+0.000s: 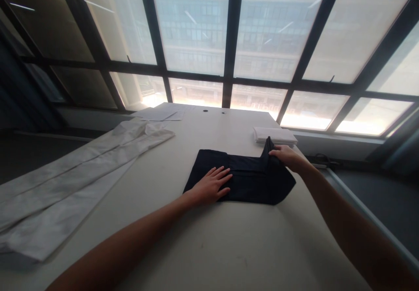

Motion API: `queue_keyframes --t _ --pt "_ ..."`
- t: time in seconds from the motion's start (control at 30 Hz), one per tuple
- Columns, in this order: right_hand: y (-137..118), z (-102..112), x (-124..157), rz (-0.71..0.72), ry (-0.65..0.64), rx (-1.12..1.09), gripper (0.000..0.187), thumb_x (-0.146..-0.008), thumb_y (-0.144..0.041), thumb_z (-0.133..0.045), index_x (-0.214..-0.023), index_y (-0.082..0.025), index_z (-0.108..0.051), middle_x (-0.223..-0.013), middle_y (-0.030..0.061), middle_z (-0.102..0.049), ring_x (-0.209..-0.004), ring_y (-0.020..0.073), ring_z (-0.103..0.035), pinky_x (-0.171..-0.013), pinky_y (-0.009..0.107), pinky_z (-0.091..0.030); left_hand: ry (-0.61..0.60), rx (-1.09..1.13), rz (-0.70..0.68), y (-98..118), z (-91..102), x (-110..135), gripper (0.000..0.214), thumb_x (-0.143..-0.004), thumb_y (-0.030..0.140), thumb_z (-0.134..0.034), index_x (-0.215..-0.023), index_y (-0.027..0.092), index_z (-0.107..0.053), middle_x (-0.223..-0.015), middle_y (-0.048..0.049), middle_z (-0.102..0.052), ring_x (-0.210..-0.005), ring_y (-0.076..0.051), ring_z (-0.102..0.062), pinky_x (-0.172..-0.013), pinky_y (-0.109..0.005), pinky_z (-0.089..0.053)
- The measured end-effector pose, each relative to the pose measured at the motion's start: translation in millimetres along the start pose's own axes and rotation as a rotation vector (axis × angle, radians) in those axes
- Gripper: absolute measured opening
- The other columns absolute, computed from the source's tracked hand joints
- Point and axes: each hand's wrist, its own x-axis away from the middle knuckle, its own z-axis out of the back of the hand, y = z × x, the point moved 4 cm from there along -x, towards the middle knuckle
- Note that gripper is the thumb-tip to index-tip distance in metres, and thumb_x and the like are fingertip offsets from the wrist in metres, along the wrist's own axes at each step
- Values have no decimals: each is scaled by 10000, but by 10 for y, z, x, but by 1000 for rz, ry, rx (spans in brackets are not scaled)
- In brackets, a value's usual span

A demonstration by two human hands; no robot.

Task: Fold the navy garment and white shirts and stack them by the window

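Observation:
A dark navy piece of cloth (247,184), perhaps a folded garment, lies on the white table (225,243). My left hand (211,186) rests flat on its left part, with the fingers spread. At the right end, my right hand (287,156) pinches the far corner of the cloth and holds it lifted, so that end bends up and leftward over the rest. What kind of garment it is cannot be made out.
White garments (88,164) lie stretched out along the table's left side. Sheets of paper (157,114) are at the far left edge. A folded white stack (273,135) sits just beyond my right hand. Large windows (196,29) stand behind the table.

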Motion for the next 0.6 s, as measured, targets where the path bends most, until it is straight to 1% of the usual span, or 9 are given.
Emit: queue_keyframes --t 0.1,0.17,0.23,0.27,0.37,0.4,0.47,0.53,0.6 --pt "-141 -379 43 -7 -94 37 334 -815 -308 -755 -1105 -154 -694 -660 25 -697 -485 123 -578 -382 190 -421 9 -3 -6 2 -4 5 605 -1034 606 -328 -1570 325 -350 -1658 -14 -266 -1544 -248 -191 -1250 -457 -132" --pt "-187 -617 69 40 -255 1 414 -859 -372 -724 -1211 -162 -661 -702 30 -716 -504 118 -581 -391 180 -418 14 -11 -6 1 -12 8 624 -1034 604 -326 -1587 314 -309 -1660 -19 -260 -1546 -245 -183 -1251 -451 -123" --pt "-179 -751 63 115 -379 -31 447 -897 -413 -674 -1276 -180 -638 -794 46 -747 -560 125 -615 -428 185 -451 17 -18 -4 1 -20 10 662 -1034 598 -327 -1610 283 -242 -1663 -29 -256 -1548 -235 -174 -1253 -433 -118" --pt "-149 -763 37 156 -386 -21 434 -912 -420 -645 -1276 -183 -645 -847 56 -757 -600 135 -638 -463 198 -483 18 -21 -2 1 -23 11 681 -1034 596 -328 -1618 266 -211 -1663 -37 -256 -1549 -229 -171 -1253 -421 -117" --pt "34 -630 -101 295 -161 128 391 -945 -416 -548 -1190 -154 -703 -991 104 -762 -822 207 -708 -708 307 -588 16 -19 4 3 -31 10 718 -1031 596 -331 -1627 233 -163 -1661 -59 -259 -1549 -219 -169 -1253 -400 -106" --pt "115 -573 -136 346 -51 205 404 -953 -415 -515 -1185 -146 -709 -1068 127 -753 -950 243 -707 -842 365 -582 14 -17 6 3 -33 9 721 -1031 596 -329 -1628 230 -158 -1661 -64 -259 -1549 -218 -168 -1252 -397 -101" --pt "288 -526 -153 441 117 354 461 -966 -420 -462 -1258 -137 -681 -1271 162 -686 -1214 293 -616 -1075 449 -462 12 -13 8 4 -36 6 716 -1032 596 -321 -1627 231 -159 -1661 -67 -256 -1550 -218 -163 -1251 -396 -92" --pt "457 -607 -104 494 153 476 538 -982 -442 -419 -1391 -139 -592 -1470 167 -548 -1390 298 -471 -1183 472 -332 11 -11 9 0 -43 1 713 -1033 597 -314 -1625 229 -167 -1663 -70 -250 -1551 -218 -158 -1250 -392 -84" --pt "584 -783 -12 501 99 590 598 -1001 -482 -379 -1493 -161 -487 -1592 146 -398 -1484 294 -333 -1216 510 -251 7 -12 9 -7 -55 -4 716 -1032 599 -314 -1623 217 -177 -1665 -73 -243 -1553 -216 -152 -1250 -385 -71"
